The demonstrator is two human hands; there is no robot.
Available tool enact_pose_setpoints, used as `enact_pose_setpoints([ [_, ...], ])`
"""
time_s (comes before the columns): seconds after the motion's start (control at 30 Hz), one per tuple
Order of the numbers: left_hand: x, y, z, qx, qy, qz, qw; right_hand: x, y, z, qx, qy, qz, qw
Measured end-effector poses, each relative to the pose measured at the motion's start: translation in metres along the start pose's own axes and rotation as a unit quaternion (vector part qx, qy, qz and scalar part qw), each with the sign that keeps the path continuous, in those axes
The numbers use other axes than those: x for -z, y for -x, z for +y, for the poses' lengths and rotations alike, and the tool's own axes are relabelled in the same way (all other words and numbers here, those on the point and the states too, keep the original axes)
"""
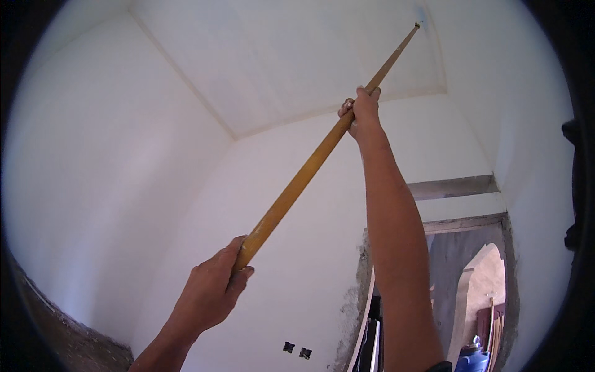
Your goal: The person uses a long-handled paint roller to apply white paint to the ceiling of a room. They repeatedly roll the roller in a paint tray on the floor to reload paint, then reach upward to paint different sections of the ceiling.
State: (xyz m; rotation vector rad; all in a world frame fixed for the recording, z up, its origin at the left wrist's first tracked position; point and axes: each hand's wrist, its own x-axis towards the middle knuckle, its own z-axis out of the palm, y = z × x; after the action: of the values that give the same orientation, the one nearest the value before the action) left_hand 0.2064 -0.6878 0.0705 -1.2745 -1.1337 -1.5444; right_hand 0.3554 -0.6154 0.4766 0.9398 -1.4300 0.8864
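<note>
A long yellowish wooden pole [300, 180] slants up and to the right toward the white ceiling [279, 62]. My left hand [214, 282] is closed round its lower end. Higher up, with the arm stretched out, my right hand [362, 111] grips the pole near its middle. The pole's far tip is close to the ceiling's right edge, beside a small bluish patch [423, 17]. What is fixed at the tip is too small to make out.
White walls [279, 235] surround me, with a bare doorway [511, 266] at the lower right. Through it show a blue container [472, 361] and some upright poles. Two dark socket openings [297, 350] sit low on the wall. Rough brown floor [68, 341] shows at lower left.
</note>
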Motion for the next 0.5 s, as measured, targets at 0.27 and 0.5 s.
enact_pose_setpoints([
  [0.27, 0.0, -0.018, 0.017, 0.011, 0.014, 0.008, 1.0, -0.002, -0.037, -0.011, -0.026, 0.036, 0.004, 0.999],
  [0.5, -0.004, -0.018, 0.006, 0.103, 0.012, 0.018, 0.995, -0.003, -0.043, 0.044, -0.062, 0.036, -0.002, 0.997],
])
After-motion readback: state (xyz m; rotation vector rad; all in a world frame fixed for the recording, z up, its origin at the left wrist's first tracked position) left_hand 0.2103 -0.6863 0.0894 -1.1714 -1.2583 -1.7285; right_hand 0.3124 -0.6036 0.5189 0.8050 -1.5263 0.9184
